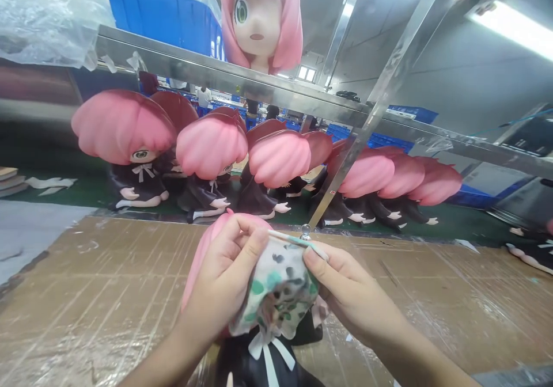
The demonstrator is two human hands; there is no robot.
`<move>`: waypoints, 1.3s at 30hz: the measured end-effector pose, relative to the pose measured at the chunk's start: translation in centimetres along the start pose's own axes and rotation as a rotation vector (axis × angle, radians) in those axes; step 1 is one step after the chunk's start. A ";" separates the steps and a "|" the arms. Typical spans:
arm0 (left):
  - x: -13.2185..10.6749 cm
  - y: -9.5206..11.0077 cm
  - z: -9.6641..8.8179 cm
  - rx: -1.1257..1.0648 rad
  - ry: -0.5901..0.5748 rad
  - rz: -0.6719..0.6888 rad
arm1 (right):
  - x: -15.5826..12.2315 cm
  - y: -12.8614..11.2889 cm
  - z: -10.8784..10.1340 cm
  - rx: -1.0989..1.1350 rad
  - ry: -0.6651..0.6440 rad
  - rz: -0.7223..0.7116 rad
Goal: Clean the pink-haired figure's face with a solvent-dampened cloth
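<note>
- Over the brown surface [129,272], here's our left hand [235,260], thumb and fingers pinching the upper edge of a spotted cloth [272,283]!
- And our right hand [341,277] pinches that same edge farther along, the rim running straight between the two!
- Down hangs the cloth, right before the head of a pink-haired figure [237,358], white bow [258,345] showing below!
- Behind, we've got matching figures [211,145] lined up beneath the metal shelf [173,55].
</note>
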State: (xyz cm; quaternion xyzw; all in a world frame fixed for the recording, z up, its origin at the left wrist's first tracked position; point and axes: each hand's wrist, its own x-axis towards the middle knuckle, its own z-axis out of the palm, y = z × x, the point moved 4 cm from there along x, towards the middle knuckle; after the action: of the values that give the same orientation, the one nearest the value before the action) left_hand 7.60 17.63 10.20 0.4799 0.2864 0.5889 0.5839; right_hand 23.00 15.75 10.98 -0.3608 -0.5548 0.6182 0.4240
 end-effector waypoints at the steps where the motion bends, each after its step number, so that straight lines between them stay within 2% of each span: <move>1: -0.1 0.0 0.2 -0.029 -0.005 -0.014 | 0.0 0.2 0.2 0.095 0.017 -0.006; 5: -0.5 0.0 0.8 -0.071 -0.023 -0.012 | -0.1 1.1 1.1 0.354 -0.012 0.072; 10: -0.9 0.1 1.1 0.019 0.000 -0.029 | -0.7 2.2 1.7 0.452 -0.101 0.175; 14: -1.1 0.3 1.2 0.081 -0.002 0.016 | -1.0 3.0 1.7 0.552 -0.068 0.259; 21: -1.3 -1.0 1.7 -0.007 -0.049 -0.086 | -1.6 3.6 2.1 0.620 -0.068 0.154; 23: -1.3 -1.7 1.8 0.029 -0.048 -0.087 | -1.8 3.5 2.5 0.659 -0.057 0.102; 26: -1.4 -2.1 1.7 0.269 -0.053 0.056 | -1.9 3.2 3.1 0.709 0.024 0.045; 30: -1.4 -1.1 2.4 0.731 -0.132 0.452 | -1.6 2.9 3.6 0.764 0.234 -0.033; 33: -1.3 -0.1 3.4 1.017 -0.119 0.721 | -1.3 3.1 3.6 0.763 0.335 -0.079; 36: -1.0 0.1 4.4 1.141 -0.126 0.820 | -0.8 3.6 3.2 0.723 0.400 -0.131; 39: -1.0 -0.2 5.3 1.170 -0.188 0.885 | -0.3 3.6 2.8 0.681 0.405 -0.245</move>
State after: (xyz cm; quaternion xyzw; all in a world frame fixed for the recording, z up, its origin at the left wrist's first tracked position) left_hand 12.29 15.53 11.77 0.8317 0.2822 0.4767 -0.0374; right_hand 20.08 14.33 7.77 -0.2455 -0.2630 0.6278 0.6903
